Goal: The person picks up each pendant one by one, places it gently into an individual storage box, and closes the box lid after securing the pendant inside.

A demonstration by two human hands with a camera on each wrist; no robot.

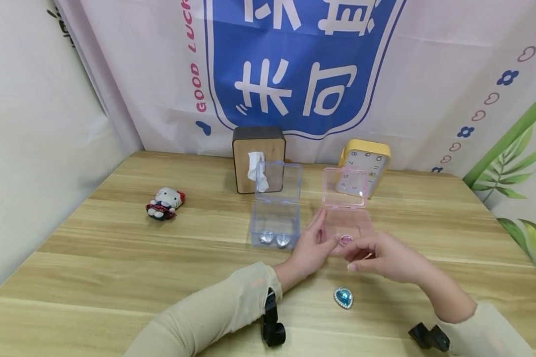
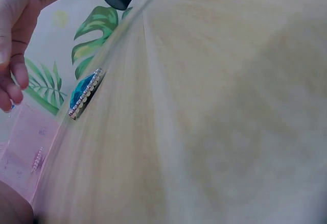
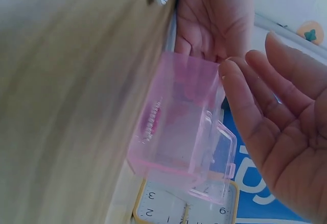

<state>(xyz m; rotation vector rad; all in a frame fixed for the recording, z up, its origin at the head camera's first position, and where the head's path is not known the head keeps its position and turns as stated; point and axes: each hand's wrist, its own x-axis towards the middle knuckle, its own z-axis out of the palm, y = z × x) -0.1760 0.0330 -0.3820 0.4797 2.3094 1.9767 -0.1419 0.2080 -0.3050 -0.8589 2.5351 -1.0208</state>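
Observation:
A pink see-through box (image 1: 348,221) stands on the table, lid raised, with a pink gem (image 1: 346,240) inside on its floor. My left hand (image 1: 311,248) rests against its left side, fingers extended. Over the box's near right part is my right hand (image 1: 379,255), fingers loosely bent; in the right wrist view no object shows between those fingers (image 3: 242,99). A teal gem (image 1: 343,298) with a sparkling rim lies on the table in front of the box. Left of my left hand, an open-lidded blue see-through box (image 1: 275,215) holds two clear gems (image 1: 274,239).
Behind the blue box stands a wood-fronted tissue box (image 1: 245,173). A yellow clock (image 1: 370,153) is behind the pink box's lid. A small cat figure (image 1: 165,203) sits on the wooden table (image 1: 161,258) to the left. A printed cloth hangs behind.

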